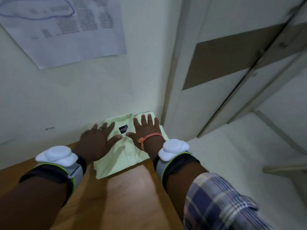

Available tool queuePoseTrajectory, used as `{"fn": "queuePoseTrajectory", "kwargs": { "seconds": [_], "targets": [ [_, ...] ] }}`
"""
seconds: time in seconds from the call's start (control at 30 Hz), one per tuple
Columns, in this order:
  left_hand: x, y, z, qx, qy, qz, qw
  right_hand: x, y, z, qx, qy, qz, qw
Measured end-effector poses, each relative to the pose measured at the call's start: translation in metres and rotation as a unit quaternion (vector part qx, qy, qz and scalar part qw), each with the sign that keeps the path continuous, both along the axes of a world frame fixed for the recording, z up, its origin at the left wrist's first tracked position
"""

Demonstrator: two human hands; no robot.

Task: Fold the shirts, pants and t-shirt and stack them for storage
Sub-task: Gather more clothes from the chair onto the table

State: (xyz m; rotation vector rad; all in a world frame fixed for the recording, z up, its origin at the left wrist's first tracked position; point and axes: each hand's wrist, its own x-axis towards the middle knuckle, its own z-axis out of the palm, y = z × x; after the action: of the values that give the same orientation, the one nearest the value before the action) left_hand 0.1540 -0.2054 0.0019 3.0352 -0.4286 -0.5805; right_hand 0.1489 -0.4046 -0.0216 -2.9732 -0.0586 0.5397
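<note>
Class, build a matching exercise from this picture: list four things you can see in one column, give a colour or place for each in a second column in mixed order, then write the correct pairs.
Column one:
1. folded shirt
2. wrist string
3. table
4. printed sheet

Column two:
A. hangs on the wall
B. pale green, under both flat hands
C. brown wood
D. orange, on the right hand's wrist

Pairs: 1-B, 2-D, 3-C, 4-A.

The left hand and right hand both rest flat on the shirt.
</note>
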Motion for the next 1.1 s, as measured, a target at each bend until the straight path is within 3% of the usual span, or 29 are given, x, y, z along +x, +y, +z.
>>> {"fn": "queuePoseTrajectory", "kwargs": {
  "seconds": [0.23, 0.47, 0.63, 0.8, 0.93, 1.1],
  "targets": [
    [-0.06, -0.039, 0.094, -0.039, -0.141, -0.029, 0.989, -0.096, -0.039, 0.105, -0.013, -0.065, -0.092, 0.994],
    [-0.163, -0.113, 0.159, -0.112, -0.166, -0.135, 0.97, -0.252, -0.092, 0.173, -0.033, -0.097, -0.223, 0.969],
    [-0.252, -0.173, 0.163, -0.272, -0.145, -0.237, 0.921, -0.356, -0.133, 0.193, -0.042, -0.114, -0.305, 0.944],
    [-0.319, -0.236, 0.119, -0.139, -0.087, -0.177, 0.97, -0.422, -0.18, 0.181, -0.023, -0.111, -0.36, 0.926],
    [-0.379, -0.323, 0.109, -0.129, -0.065, -0.28, 0.949, -0.474, -0.244, 0.166, -0.03, -0.097, -0.411, 0.906],
    [-0.418, -0.431, 0.105, -0.139, -0.032, -0.321, 0.936, -0.522, -0.339, 0.146, -0.028, -0.097, -0.439, 0.893]
  ]
}}
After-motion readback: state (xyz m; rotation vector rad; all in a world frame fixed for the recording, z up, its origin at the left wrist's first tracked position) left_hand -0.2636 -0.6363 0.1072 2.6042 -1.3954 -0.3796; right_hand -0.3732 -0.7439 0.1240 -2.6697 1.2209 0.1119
